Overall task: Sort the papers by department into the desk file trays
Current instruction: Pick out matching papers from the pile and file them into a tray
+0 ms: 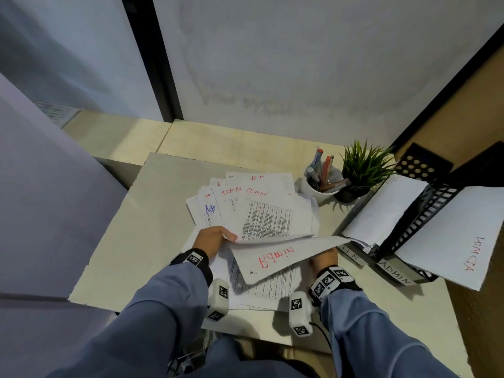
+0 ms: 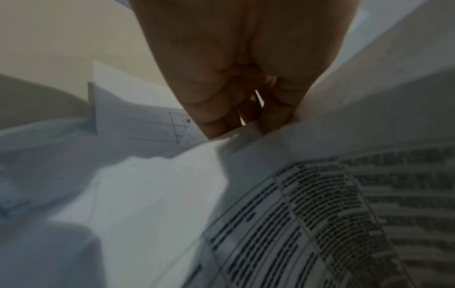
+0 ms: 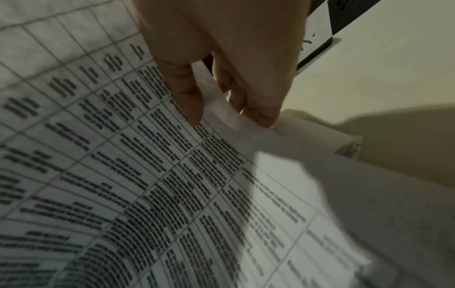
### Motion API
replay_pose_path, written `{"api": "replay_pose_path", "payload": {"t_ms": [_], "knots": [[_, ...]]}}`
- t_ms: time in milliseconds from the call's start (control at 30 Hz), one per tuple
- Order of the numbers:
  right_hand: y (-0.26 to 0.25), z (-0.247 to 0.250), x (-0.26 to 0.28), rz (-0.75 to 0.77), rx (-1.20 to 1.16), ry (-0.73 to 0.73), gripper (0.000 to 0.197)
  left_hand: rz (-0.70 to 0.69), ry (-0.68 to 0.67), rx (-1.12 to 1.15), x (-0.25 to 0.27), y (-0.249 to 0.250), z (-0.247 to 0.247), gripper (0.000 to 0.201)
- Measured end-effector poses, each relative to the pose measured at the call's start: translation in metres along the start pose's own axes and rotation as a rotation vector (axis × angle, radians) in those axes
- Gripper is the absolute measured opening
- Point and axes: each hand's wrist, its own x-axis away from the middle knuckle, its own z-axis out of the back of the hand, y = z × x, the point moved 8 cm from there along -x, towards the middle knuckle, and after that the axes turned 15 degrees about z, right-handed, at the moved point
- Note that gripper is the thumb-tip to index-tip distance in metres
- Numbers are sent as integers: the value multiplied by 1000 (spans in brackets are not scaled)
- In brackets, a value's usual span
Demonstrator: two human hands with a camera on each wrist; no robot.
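- Pale walls and a dark vertical frame are seen beyond a light, smooth desk [image 1: 128, 241].
- Black perforated file trays [image 1: 425, 214] stand at the right of the desk; two labels are seen on their near ends, "HR" and "ADMIN", and white sheets lie in both, one marked "ADMIN" in red.
- Loose white papers [image 1: 253, 205] are fanned over the middle of the desk; several are headed "ADMIN" in red, one in blue, and some carry printed tables. An exact count cannot be made.
- Two forearms in blue-grey sleeves are stretched from the near edge toward the pile, each wrist strapped with a marker-patterned band and a white camera block.
- One curved sheet [image 1: 275, 257], red "Admin" written upside down on it, is lifted between the hands above the near part of the pile.
- At its left corner the left hand [image 1: 211, 240] is placed knuckles up, fingers [image 2: 221, 117] curled down onto paper edges and pinching them.
- Under the sheet's right part lies the right hand [image 1: 324, 259]; the printed sheet is pinched between its thumb [image 3: 189, 97] and fingers.
- One small green spiky plant [image 1: 362, 167] in a dark pot stands at the far right.
- One white round cup [image 1: 317, 188] of pens stands just left of the plant.
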Motion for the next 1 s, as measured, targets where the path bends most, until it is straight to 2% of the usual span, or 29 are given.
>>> {"api": "replay_pose_path", "payload": {"t_ms": [67, 100, 133, 200, 233, 267, 333, 400, 500, 633, 733, 800, 867, 967, 1000], "knots": [[-8, -2, 7, 44, -187, 16, 29, 25, -78, -48, 4, -4, -15, 46], [-4, 3, 10, 23, -243, 72, 29, 22, -75, -92, 4, -6, -20, 45], [-4, -1, 13, -21, -246, 19, 27, -4, -32, -141, 4, -5, -19, 47], [-7, 1, 12, 34, -164, -27, 23, -71, 148, -229, -1, -1, -9, 49], [-6, -1, 11, 60, -46, -95, 19, -88, 232, -288, -1, 2, -5, 43], [1, -4, 11, -6, -28, -121, 15, -88, 292, -327, -2, 4, -2, 34], [7, -2, 15, -46, -50, -120, 11, -13, 320, -336, -7, 0, 0, 29], [16, 0, 14, -53, 3, -113, 24, 45, 325, -340, -11, -4, 0, 30], [16, 3, 17, -59, -56, -45, 22, 55, 289, -336, -19, -5, -3, 24], [11, 7, 19, -79, -122, -41, 19, 77, 133, -107, -25, -11, -8, 15], [13, 8, 21, -105, -194, -14, 23, 61, 50, -111, -18, -6, -17, 4], [20, 8, 22, -143, -276, 37, 25, 38, 14, -131, -14, 0, -21, 16], [23, 8, 21, -153, -242, 28, 25, -20, 21, -233, -13, 8, -23, 24], [23, 9, 18, -130, -284, 38, 24, -133, 58, -349, -11, 18, -24, 22], [24, 9, 16, -128, -319, 44, 24, -161, 69, -356, -12, 19, -23, 27]]}}
